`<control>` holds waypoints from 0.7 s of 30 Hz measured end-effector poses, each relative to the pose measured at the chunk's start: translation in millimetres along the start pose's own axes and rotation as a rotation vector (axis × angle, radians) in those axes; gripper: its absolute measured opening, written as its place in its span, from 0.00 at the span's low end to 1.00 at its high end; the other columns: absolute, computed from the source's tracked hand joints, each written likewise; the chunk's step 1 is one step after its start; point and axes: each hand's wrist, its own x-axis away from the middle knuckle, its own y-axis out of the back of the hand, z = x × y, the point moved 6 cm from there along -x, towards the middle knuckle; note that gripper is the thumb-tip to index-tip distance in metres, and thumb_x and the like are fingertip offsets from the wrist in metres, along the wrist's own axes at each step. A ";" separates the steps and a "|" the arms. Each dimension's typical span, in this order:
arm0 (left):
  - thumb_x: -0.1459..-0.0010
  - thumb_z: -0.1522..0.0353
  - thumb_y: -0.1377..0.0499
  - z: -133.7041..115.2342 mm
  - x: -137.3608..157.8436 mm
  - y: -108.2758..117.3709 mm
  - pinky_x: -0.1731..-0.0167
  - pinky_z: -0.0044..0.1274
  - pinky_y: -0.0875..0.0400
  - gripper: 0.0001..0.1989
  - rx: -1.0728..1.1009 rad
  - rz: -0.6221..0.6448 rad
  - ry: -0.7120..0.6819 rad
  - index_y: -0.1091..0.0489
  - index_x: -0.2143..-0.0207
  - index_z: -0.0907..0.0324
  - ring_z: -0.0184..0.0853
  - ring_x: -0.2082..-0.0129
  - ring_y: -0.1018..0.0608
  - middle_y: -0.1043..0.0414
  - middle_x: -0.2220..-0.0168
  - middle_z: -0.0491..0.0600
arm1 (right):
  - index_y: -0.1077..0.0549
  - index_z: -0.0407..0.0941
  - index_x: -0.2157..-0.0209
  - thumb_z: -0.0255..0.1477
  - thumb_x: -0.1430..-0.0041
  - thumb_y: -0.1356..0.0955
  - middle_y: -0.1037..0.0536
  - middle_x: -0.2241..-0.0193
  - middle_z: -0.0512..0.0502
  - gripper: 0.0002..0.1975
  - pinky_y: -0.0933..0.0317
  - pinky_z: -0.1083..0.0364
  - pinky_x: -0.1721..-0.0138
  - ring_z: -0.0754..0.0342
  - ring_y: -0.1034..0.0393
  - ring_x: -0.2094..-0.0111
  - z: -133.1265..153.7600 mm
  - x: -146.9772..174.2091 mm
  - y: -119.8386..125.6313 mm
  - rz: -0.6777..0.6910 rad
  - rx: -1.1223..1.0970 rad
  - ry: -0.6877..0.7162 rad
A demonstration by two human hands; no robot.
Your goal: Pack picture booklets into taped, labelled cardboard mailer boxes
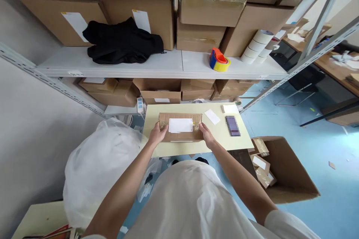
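Note:
Between my hands is a brown cardboard box (182, 137) with clear tape near its ends and a white label (181, 125) on its upper face. My left hand (157, 134) grips the box's left end, thumb on top. At the other end my right hand (206, 135) holds it the same way. The box is over a pale yellow table (157, 151); whether it rests there or is slightly raised I cannot tell. Right of it lie a white slip (212, 117), a blurred-out purple object (232, 126) and a stack of white paper (230, 108).
Behind the table stands a shelf (126, 68) with cartons, a black garment (123, 41), a tape dispenser (219, 60) and label rolls (256, 46). A large open carton (291, 164) with small boxes stands at right. White plastic wrap (98, 168) bulges at left.

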 end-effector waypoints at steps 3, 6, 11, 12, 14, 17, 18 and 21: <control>0.41 0.56 0.48 -20.4 14.2 2.2 0.52 0.32 0.33 0.25 0.006 -0.030 -0.085 0.40 0.45 0.59 0.45 0.48 0.27 0.29 0.48 0.58 | 0.41 0.49 0.40 0.51 0.46 0.35 0.30 0.44 0.43 0.36 0.41 0.48 0.45 0.46 0.36 0.44 0.3 25.0 29.7 -0.024 -0.095 0.044; 0.43 0.56 0.46 -53.3 26.3 -11.3 0.54 0.31 0.32 0.24 0.045 -0.019 -0.175 0.38 0.48 0.58 0.43 0.53 0.24 0.26 0.53 0.55 | 0.37 0.48 0.45 0.48 0.48 0.32 0.25 0.50 0.41 0.32 0.36 0.48 0.52 0.46 0.29 0.52 -0.9 58.0 74.5 -0.115 -0.119 0.073; 0.49 0.52 0.41 -123.7 44.9 -75.4 0.56 0.32 0.30 0.26 0.189 0.129 -0.299 0.36 0.54 0.61 0.43 0.56 0.23 0.25 0.56 0.57 | 0.32 0.45 0.57 0.48 0.48 0.32 0.23 0.58 0.41 0.25 0.34 0.51 0.60 0.49 0.28 0.60 -21.8 122.4 166.1 -0.390 -0.104 0.080; 0.50 0.52 0.40 -138.7 49.8 -94.0 0.57 0.32 0.30 0.26 0.194 0.172 -0.321 0.35 0.57 0.61 0.43 0.57 0.23 0.25 0.57 0.57 | 0.32 0.44 0.59 0.48 0.48 0.33 0.23 0.59 0.42 0.24 0.35 0.52 0.61 0.50 0.28 0.62 -30.6 135.5 184.7 -0.455 -0.104 0.070; 0.50 0.51 0.40 -168.4 62.0 -137.0 0.58 0.32 0.30 0.24 0.186 0.278 -0.362 0.35 0.60 0.61 0.43 0.58 0.23 0.25 0.58 0.57 | 0.32 0.44 0.61 0.48 0.48 0.33 0.24 0.60 0.42 0.23 0.35 0.52 0.61 0.50 0.29 0.62 -52.2 160.4 219.6 -0.574 -0.140 0.048; 0.49 0.52 0.41 -209.3 86.8 -212.3 0.58 0.32 0.30 0.22 0.135 0.465 -0.410 0.34 0.60 0.60 0.42 0.58 0.23 0.25 0.59 0.56 | 0.32 0.44 0.58 0.48 0.49 0.32 0.24 0.57 0.41 0.24 0.36 0.50 0.57 0.49 0.29 0.59 -91.4 193.7 267.2 -0.739 -0.243 0.014; 0.49 0.53 0.40 -222.4 96.1 -237.9 0.56 0.33 0.31 0.22 0.094 0.507 -0.432 0.34 0.59 0.60 0.43 0.57 0.24 0.26 0.58 0.56 | 0.32 0.44 0.57 0.48 0.49 0.32 0.24 0.56 0.41 0.25 0.36 0.49 0.56 0.48 0.29 0.58 -104.7 203.9 282.8 -0.800 -0.265 -0.001; 0.52 0.56 0.37 -261.0 122.2 -312.1 0.48 0.36 0.37 0.24 -0.097 0.558 -0.504 0.33 0.56 0.60 0.47 0.47 0.30 0.31 0.52 0.59 | 0.31 0.44 0.53 0.49 0.51 0.32 0.24 0.55 0.40 0.29 0.36 0.48 0.55 0.47 0.30 0.57 -139.9 232.6 330.3 -0.982 -0.273 -0.054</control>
